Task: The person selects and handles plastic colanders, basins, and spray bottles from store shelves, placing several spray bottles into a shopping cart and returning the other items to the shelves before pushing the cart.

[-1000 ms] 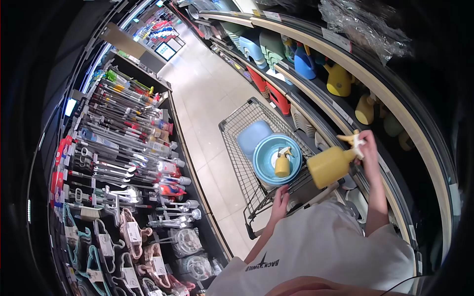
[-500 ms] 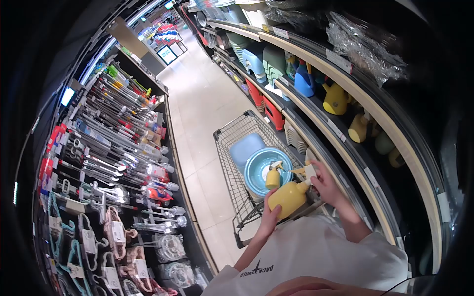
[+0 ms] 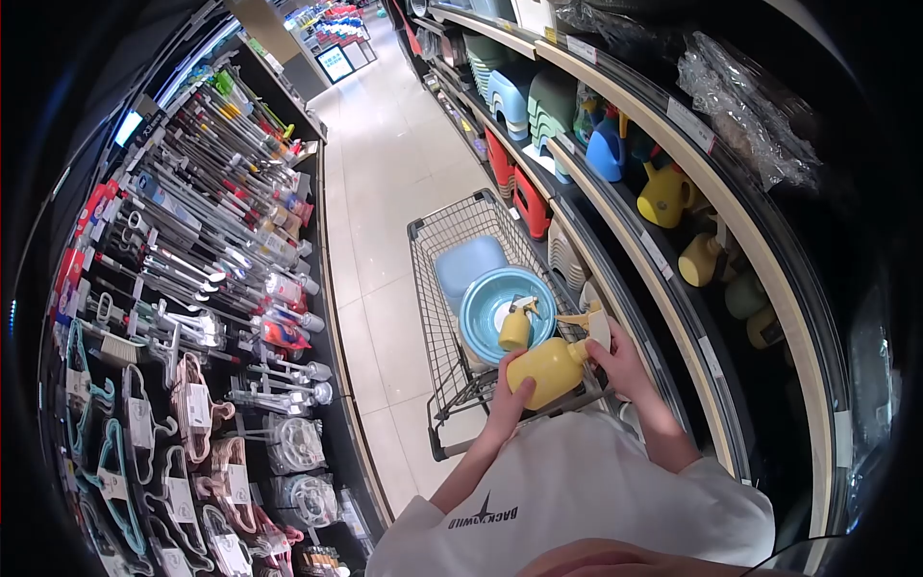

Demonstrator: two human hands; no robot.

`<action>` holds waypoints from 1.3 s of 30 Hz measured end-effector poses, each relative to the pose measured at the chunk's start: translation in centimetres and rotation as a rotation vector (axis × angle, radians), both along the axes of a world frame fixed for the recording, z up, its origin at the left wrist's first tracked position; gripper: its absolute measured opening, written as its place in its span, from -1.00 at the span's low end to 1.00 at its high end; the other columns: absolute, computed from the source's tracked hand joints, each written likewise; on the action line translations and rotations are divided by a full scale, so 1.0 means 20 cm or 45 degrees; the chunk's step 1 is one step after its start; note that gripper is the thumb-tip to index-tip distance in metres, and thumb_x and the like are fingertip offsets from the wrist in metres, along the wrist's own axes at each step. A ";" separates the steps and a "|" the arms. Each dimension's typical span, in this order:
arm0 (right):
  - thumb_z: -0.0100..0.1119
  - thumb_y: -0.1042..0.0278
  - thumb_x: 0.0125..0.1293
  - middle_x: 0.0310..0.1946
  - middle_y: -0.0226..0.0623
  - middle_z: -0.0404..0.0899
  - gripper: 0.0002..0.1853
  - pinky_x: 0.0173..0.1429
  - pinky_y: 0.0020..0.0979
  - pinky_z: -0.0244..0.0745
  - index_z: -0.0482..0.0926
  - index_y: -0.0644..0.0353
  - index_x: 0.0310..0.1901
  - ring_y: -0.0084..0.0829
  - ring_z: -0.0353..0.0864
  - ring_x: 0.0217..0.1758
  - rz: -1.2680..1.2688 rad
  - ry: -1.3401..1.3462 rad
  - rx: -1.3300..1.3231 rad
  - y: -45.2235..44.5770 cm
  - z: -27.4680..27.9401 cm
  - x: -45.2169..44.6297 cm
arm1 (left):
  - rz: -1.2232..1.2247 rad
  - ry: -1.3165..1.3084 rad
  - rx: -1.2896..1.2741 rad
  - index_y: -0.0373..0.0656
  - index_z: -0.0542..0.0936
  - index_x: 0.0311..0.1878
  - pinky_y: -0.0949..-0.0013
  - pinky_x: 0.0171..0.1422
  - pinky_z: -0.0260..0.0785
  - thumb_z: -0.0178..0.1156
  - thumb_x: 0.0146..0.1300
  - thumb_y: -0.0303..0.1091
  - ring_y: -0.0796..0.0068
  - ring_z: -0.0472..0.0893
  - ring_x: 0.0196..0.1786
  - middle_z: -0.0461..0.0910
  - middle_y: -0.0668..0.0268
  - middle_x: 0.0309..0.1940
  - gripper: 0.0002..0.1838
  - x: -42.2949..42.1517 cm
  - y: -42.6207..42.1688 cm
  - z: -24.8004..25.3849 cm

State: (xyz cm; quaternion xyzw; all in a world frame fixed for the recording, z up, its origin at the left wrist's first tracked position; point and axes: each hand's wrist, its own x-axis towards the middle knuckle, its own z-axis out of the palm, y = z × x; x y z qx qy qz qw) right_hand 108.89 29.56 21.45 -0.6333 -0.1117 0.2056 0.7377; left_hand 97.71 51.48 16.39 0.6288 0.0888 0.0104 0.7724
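Black lettering [image 3: 486,516] on the white shirt [image 3: 615,481]: "BACK" and "WILD" readable, with a pointed emblem between. Price labels [image 3: 656,254] along the shelf edges and a framed sign [image 3: 335,64] at the far end of the aisle floor [image 3: 370,144]: print too small to read.

One large yellow spray bottle [image 3: 546,373], tilted, above the near right part of the shopping cart [image 3: 416,225], in a two-handed hold. Left hand [image 3: 510,394]: fingers gripping the base end, thumb across the side. Right hand [image 3: 620,361]: fingers closed on the white part of the spray head.

In the cart: one blue basin [image 3: 478,303] toward the right edge, one small yellow spray bottle [image 3: 515,329] inside it, and one light blue plastic piece [image 3: 471,266] toward the far left corner — partly behind the basin.

On the right-hand shelf [image 3: 615,228]: one blue watering can [image 3: 605,149], one yellow watering can [image 3: 661,195].

Along the left side of the aisle: long-handled tools [image 3: 207,163] and hangers [image 3: 197,413] — too crowded for a count. Near edge of the cart partly hidden by bottle and hands.
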 end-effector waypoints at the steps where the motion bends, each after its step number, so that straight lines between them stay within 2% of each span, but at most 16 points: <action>1: 0.26 0.36 0.53 -0.17 -0.51 0.59 -0.69 -0.22 -0.61 0.43 0.50 0.22 0.21 -0.74 0.51 -0.26 -0.007 -0.005 0.020 0.01 0.00 0.00 | 0.015 0.045 -0.090 -0.08 0.17 0.56 0.21 0.51 0.34 0.18 0.55 -0.10 0.27 0.41 0.46 0.37 0.13 0.37 -0.33 -0.01 0.00 -0.05; 2: 0.26 0.36 0.53 -0.17 -0.51 0.59 -0.69 -0.22 -0.61 0.43 0.50 0.22 0.21 -0.74 0.51 -0.26 -0.007 0.002 0.020 0.00 0.00 0.00 | 0.015 0.052 -0.090 -0.08 0.17 0.56 0.21 0.51 0.34 0.18 0.55 -0.10 0.27 0.41 0.46 0.37 0.13 0.37 -0.33 -0.01 -0.01 -0.04; 4: 0.29 0.34 0.52 -0.13 -0.50 0.58 -0.67 -0.10 -0.59 0.47 0.51 0.22 0.21 -0.72 0.53 -0.16 0.052 0.000 -0.020 -0.01 0.00 0.00 | -0.036 0.076 -0.348 -0.03 0.15 0.60 0.10 0.38 0.49 0.00 0.60 0.22 0.24 0.47 0.42 0.38 0.17 0.42 -0.27 -0.01 -0.02 -0.03; 5: 0.29 0.34 0.52 -0.13 -0.50 0.58 -0.67 -0.10 -0.59 0.47 0.51 0.22 0.21 -0.72 0.53 -0.16 0.052 0.016 -0.026 -0.02 0.00 0.00 | -0.034 0.092 -0.354 -0.03 0.15 0.60 0.10 0.38 0.49 0.00 0.60 0.22 0.24 0.47 0.42 0.38 0.17 0.42 -0.27 -0.01 -0.03 0.02; 7: 0.32 0.32 0.50 -0.07 -0.49 0.58 -0.64 0.05 -0.56 0.49 0.52 0.23 0.22 -0.70 0.54 -0.03 0.036 -0.064 0.011 -0.01 0.03 -0.02 | -0.169 0.413 -0.607 0.03 0.12 0.63 -0.02 0.12 0.66 -0.19 0.56 0.44 0.21 0.55 0.38 0.39 0.23 0.46 -0.16 0.00 -0.01 0.14; 10: 0.33 0.32 0.50 0.01 -0.47 0.58 -0.60 0.19 -0.52 0.47 0.52 0.26 0.26 -0.67 0.52 0.09 0.046 -0.101 -0.023 -0.04 0.03 -0.02 | -0.312 0.485 -0.619 0.08 0.10 0.65 -0.04 -0.09 0.73 -0.29 0.53 0.51 0.19 0.60 0.34 0.41 0.26 0.49 -0.12 0.00 0.02 0.10; 14: 0.33 0.33 0.50 0.09 -0.41 0.60 -0.55 0.25 -0.48 0.47 0.49 0.28 0.32 -0.62 0.54 0.16 0.004 -0.068 0.013 -0.04 0.02 -0.02 | -0.238 0.539 -0.503 0.01 0.14 0.62 0.07 -0.20 0.73 -0.10 0.56 0.38 0.19 0.66 0.24 0.44 0.16 0.43 -0.19 -0.02 0.05 0.10; 16: 0.30 0.37 0.52 0.10 -0.41 0.61 -0.56 0.29 -0.47 0.46 0.48 0.28 0.34 -0.60 0.54 0.18 -0.036 -0.090 0.002 -0.04 -0.01 -0.03 | -0.147 0.282 -0.397 -0.09 0.18 0.58 0.10 0.04 0.69 0.14 0.53 0.13 0.20 0.61 0.27 0.44 0.11 0.37 -0.25 -0.02 0.04 0.19; 17: 0.25 0.33 0.56 0.18 -0.36 0.60 -0.57 0.37 -0.43 0.42 0.47 0.27 0.36 -0.55 0.54 0.24 0.004 -0.058 -0.092 -0.05 0.01 -0.02 | -0.152 0.324 -0.416 -0.09 0.18 0.58 0.10 0.04 0.69 0.14 0.53 0.13 0.20 0.61 0.27 0.44 0.11 0.37 -0.25 -0.03 0.04 0.19; 19: 0.24 0.29 0.57 0.22 -0.33 0.58 -0.57 0.41 -0.40 0.39 0.47 0.26 0.36 -0.52 0.53 0.28 -0.022 -0.147 -0.037 -0.04 0.01 -0.02 | 0.004 0.076 0.027 -0.14 0.18 0.56 0.17 0.35 0.51 0.30 0.41 -0.17 0.21 0.53 0.34 0.44 0.10 0.29 -0.23 -0.01 0.05 0.19; 20: 0.23 0.25 0.58 0.27 -0.31 0.56 -0.56 0.45 -0.37 0.37 0.47 0.26 0.36 -0.49 0.52 0.32 -0.033 -0.270 0.028 -0.03 0.01 -0.02 | -0.007 0.085 0.027 -0.14 0.18 0.56 0.17 0.35 0.51 0.30 0.41 -0.17 0.21 0.53 0.34 0.44 0.10 0.29 -0.23 -0.01 0.04 0.24; 21: 0.18 -0.26 0.52 0.41 -0.20 0.48 -0.26 0.49 -0.31 0.36 0.45 0.27 0.41 -0.40 0.45 0.46 -0.027 -0.301 -0.049 -0.04 0.02 -0.02 | 0.038 0.076 0.110 -0.14 0.16 0.57 0.19 0.44 0.41 0.31 0.34 -0.30 0.22 0.49 0.37 0.43 0.10 0.30 -0.20 -0.01 0.03 0.30; 22: 0.18 -0.26 0.52 0.41 -0.20 0.48 -0.26 0.49 -0.31 0.36 0.45 0.27 0.41 -0.40 0.45 0.46 -0.032 -0.296 -0.048 -0.04 0.01 -0.03 | 0.084 0.064 0.192 -0.15 0.14 0.57 0.22 0.53 0.31 0.32 0.28 -0.43 0.23 0.45 0.41 0.41 0.10 0.31 -0.16 -0.01 0.02 0.34; 24: 0.15 -0.02 0.61 0.36 -0.27 0.52 -0.41 0.53 -0.34 0.30 0.43 0.24 0.44 -0.39 0.47 0.43 -0.070 -0.305 0.040 -0.05 0.00 -0.03 | 0.106 0.016 0.228 -0.17 0.14 0.57 0.20 0.53 0.32 0.34 0.25 -0.48 0.23 0.45 0.42 0.38 0.09 0.34 -0.14 -0.02 0.03 0.30; 31: 0.12 -0.07 0.62 0.41 -0.24 0.50 -0.35 0.57 -0.31 0.28 0.39 0.27 0.48 -0.38 0.44 0.49 -0.001 -0.306 0.134 -0.05 0.03 -0.05 | 0.148 -0.208 0.262 -0.21 0.13 0.56 0.11 0.56 0.33 0.42 0.16 -0.58 0.18 0.42 0.48 0.28 0.07 0.45 -0.06 -0.03 0.01 0.29; 39: 0.17 0.22 0.61 0.47 -0.22 0.45 -0.42 0.58 -0.31 0.30 0.33 0.26 0.53 -0.39 0.44 0.51 0.031 -0.199 0.155 -0.05 0.00 -0.06 | 0.165 -0.341 0.374 -0.12 0.13 0.59 0.08 0.59 0.34 0.51 0.01 -0.65 0.13 0.35 0.56 0.17 0.06 0.57 0.08 -0.05 0.01 0.25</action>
